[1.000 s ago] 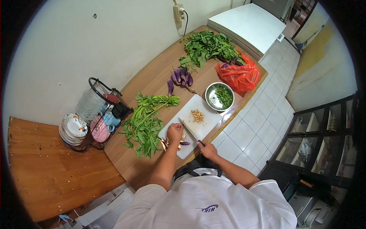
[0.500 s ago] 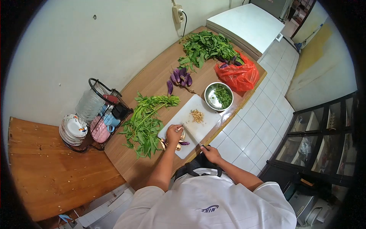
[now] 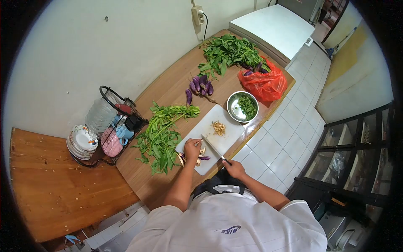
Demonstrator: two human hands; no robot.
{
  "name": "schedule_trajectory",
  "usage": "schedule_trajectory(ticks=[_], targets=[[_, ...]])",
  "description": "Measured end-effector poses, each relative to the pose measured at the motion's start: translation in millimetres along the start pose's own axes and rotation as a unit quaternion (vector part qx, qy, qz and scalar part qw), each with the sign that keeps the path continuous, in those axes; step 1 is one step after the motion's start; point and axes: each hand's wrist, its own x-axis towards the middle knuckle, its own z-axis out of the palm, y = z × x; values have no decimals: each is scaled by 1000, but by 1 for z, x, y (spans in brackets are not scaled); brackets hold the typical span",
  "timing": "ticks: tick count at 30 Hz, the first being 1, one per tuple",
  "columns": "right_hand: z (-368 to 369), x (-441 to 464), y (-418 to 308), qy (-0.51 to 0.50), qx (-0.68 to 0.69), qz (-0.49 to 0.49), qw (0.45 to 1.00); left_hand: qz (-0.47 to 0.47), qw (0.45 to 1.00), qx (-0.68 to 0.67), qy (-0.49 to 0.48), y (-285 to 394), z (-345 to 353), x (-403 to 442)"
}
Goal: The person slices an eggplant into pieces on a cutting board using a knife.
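Note:
My right hand (image 3: 234, 169) grips the dark handle of a knife (image 3: 213, 145), whose blade lies over the white cutting board (image 3: 231, 142). By the tip of the blade, my left hand (image 3: 192, 148) is closed on a small pale piece, too small to name. Chopped light-brown bits (image 3: 218, 128) form a pile on the board. Pale pieces and a purple piece (image 3: 204, 158) lie beside my left wrist, partly hidden by it. A steel bowl (image 3: 230, 110) holding chopped greens stands just past the board's far right corner.
Leafy greens (image 3: 159, 136) lie left of the board. Purple eggplants (image 3: 201, 85), more greens (image 3: 228, 52) and a red plastic bag (image 3: 266, 87) are at the far end. A black dish rack (image 3: 133, 113) with cups and plates stands at the left, by the wall.
The knife and my right hand have shifted slightly to the right and away from me. A small pale piece shows more clearly at my left fingertips.

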Motion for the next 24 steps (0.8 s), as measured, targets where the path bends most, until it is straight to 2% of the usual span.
schedule_trajectory(ticks=[10, 18, 21, 24], targets=[[3, 0, 1, 2, -14, -19, 1000, -37, 999, -7, 5, 7, -4, -2], [3, 24, -26, 13, -49, -17, 999, -12, 1000, 1, 3, 6, -4, 0], [1, 17, -13, 21, 11, -38, 999, -6, 1000, -8, 12, 3, -3, -1], [-5, 4, -5, 2, 6, -31, 999, -3, 1000, -14, 20, -3, 0, -1]])
